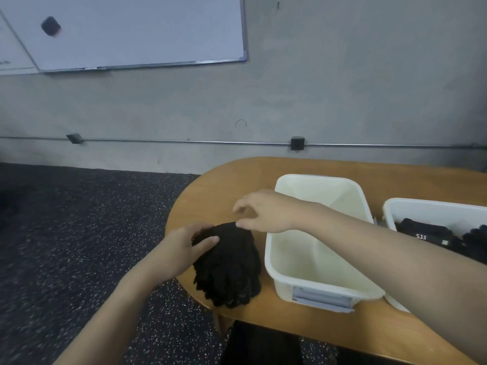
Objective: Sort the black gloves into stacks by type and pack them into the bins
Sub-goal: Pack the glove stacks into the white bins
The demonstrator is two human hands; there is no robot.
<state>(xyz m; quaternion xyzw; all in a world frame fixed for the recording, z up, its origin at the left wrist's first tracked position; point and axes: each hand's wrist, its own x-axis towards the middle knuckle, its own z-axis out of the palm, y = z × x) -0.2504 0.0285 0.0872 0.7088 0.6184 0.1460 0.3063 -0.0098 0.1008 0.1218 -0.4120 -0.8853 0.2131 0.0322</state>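
A stack of black knit gloves (228, 264) lies on the rounded left end of the wooden table (210, 196), fingers pointing toward me. My left hand (181, 248) rests on the stack's left side, thumb laid over the cuff end. My right hand (263, 210) hovers over the far end of the stack, fingers spread and fingertips at the cuff edge, holding nothing that I can see. An empty white bin (271, 248) stands just right of the stack. A second white bin (390, 209) at the right edge holds black gloves (432, 233) with white labels.
The table's left edge drops to a dark speckled floor (79, 233). A grey wall with a metal conduit (184, 140) runs behind the table, and a whiteboard (131, 30) hangs at upper left. My right forearm crosses over the empty bin.
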